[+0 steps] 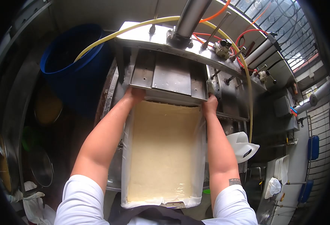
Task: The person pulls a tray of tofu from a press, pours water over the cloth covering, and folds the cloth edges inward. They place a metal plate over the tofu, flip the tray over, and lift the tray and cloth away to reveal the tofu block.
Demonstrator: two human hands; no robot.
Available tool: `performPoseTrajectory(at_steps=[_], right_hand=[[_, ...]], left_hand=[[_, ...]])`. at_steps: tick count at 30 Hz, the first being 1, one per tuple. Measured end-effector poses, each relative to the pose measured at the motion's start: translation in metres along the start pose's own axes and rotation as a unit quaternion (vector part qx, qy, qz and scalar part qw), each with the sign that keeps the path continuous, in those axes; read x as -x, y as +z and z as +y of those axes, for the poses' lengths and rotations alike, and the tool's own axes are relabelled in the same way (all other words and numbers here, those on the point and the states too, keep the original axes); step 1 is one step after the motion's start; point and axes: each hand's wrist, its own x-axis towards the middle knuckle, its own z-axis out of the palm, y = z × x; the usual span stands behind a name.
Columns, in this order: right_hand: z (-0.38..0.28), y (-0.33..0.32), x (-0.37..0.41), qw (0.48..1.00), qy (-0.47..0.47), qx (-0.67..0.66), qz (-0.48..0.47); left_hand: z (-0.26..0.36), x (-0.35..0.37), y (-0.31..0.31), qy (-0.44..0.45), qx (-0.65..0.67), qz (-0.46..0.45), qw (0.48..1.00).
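A long rectangular mould lined with white cloth [125, 165] lies lengthwise before me, filled with a smooth pale-yellow slab [161, 150]. A shallow metal plate with raised edges [171, 77] sits over its far end, beneath the press frame. My left hand [136, 94] is closed at the plate's near left corner, partly covered by it. At the near right corner, my right hand [210, 103] is closed against the plate's side. Most fingers of both hands are hidden. Both forearms stretch along the mould's two sides.
Above the plate stands a press frame [135, 37] with an upright cylinder [193, 18]. A yellow hose [135, 25] arches into a blue barrel [73, 67] at left. Right of the mould are a second metal press plate [230, 93] and a white plastic jug [243, 146].
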Motion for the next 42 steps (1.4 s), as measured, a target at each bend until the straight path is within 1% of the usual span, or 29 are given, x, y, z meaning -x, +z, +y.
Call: performPoseTrajectory(at_steps=[1,3,4,6,7,8,9,10,11,12,13,14,15,17,19,20,22,23,25,29,31,32,33,35,36,38,40,41,42], right_hand=[[-0.007,0.000,0.002,1.000,0.001,-0.001,-0.002],[-0.021,-0.005,0.011,0.993,0.022,-0.112,-0.012],[0.005,0.009,0.010,0.993,0.022,-0.114,-0.009],[0.078,0.047,0.001,0.995,0.008,0.000,-0.103],[0.053,0.023,0.025,0.993,-0.005,-0.062,-0.103],[0.062,0.015,0.049,0.988,-0.017,-0.118,-0.099],[0.057,-0.014,0.072,0.975,0.045,-0.123,-0.182],[0.049,-0.045,0.099,0.950,0.109,-0.126,-0.263],[0.064,-0.058,0.130,0.965,0.037,-0.098,-0.241],[0.078,-0.067,0.161,0.970,-0.059,-0.110,-0.209],[0.068,-0.084,0.187,0.972,0.007,-0.094,-0.215],[0.049,-0.106,0.208,0.970,0.077,-0.078,-0.219],[0.044,-0.115,0.214,0.969,0.083,-0.081,-0.216],[0.039,-0.129,0.231,0.971,0.068,0.024,-0.229],[0.069,-0.127,0.222,0.928,-0.219,0.208,-0.219],[0.041,-0.144,0.212,0.965,-0.123,0.134,-0.187],[0.078,-0.159,0.190,0.937,-0.274,0.172,-0.134],[0.065,-0.187,0.183,0.968,-0.147,0.141,-0.146],[0.049,-0.223,0.192,0.985,-0.039,0.051,-0.159],[0.076,-0.214,0.245,0.968,0.006,0.117,-0.224],[0.094,-0.193,0.282,0.985,-0.135,0.021,-0.102],[0.069,-0.197,0.302,0.968,0.075,-0.093,-0.222],[0.076,-0.179,0.328,0.945,0.101,-0.205,-0.233],[0.095,-0.165,0.366,0.916,0.197,-0.237,-0.257],[0.092,-0.172,0.376,0.914,0.202,-0.237,-0.260],[0.072,-0.202,0.388,0.904,0.178,-0.188,-0.342],[0.063,-0.225,0.405,0.914,0.146,-0.152,-0.346],[0.058,-0.236,0.410,0.925,0.107,-0.116,-0.345],[0.046,-0.250,0.411,0.910,0.143,-0.107,-0.374]], left_hand=[[-0.004,-0.003,0.008,0.000,-0.001,-0.002,1.000],[-0.011,-0.006,0.023,-0.048,0.119,0.048,0.991],[-0.013,-0.004,0.035,-0.046,0.117,0.049,0.991],[-0.018,-0.003,0.047,-0.130,0.370,0.153,0.907],[-0.020,0.004,0.034,-0.126,0.368,0.159,0.907],[-0.019,0.021,0.017,-0.220,0.453,0.123,0.855],[-0.013,0.043,0.005,-0.310,0.530,0.080,0.785],[-0.002,0.074,0.004,-0.295,0.471,0.114,0.824],[0.012,0.106,0.002,-0.277,0.407,0.150,0.857],[0.030,0.137,-0.004,-0.274,0.417,0.173,0.849],[0.049,0.169,-0.013,-0.270,0.427,0.189,0.842],[0.062,0.200,-0.035,-0.297,0.436,0.103,0.843],[0.069,0.217,-0.056,-0.322,0.440,0.021,0.838],[0.074,0.225,-0.076,-0.314,0.434,0.003,0.844],[0.071,0.233,-0.090,-0.314,0.423,-0.014,0.850],[0.066,0.231,-0.096,-0.282,0.365,-0.036,0.886],[0.051,0.224,-0.120,-0.239,0.274,-0.061,0.929],[0.042,0.228,-0.143,-0.232,0.244,-0.072,0.939],[0.018,0.239,-0.161,-0.217,0.235,-0.004,0.947],[0.029,0.272,-0.156,-0.236,0.210,0.005,0.949],[0.049,0.303,-0.120,-0.220,0.212,0.046,0.951],[0.071,0.315,-0.111,-0.248,0.336,0.023,0.908],[0.095,0.325,-0.104,-0.273,0.454,0.002,0.848],[0.124,0.354,-0.082,-0.314,0.405,-0.010,0.859],[0.124,0.355,-0.104,-0.314,0.369,-0.071,0.872],[0.114,0.366,-0.114,-0.290,0.368,-0.073,0.880],[0.102,0.378,-0.130,-0.292,0.356,-0.082,0.884],[0.095,0.381,-0.138,-0.281,0.309,-0.087,0.904],[0.099,0.382,-0.152,-0.263,0.249,-0.059,0.930]])
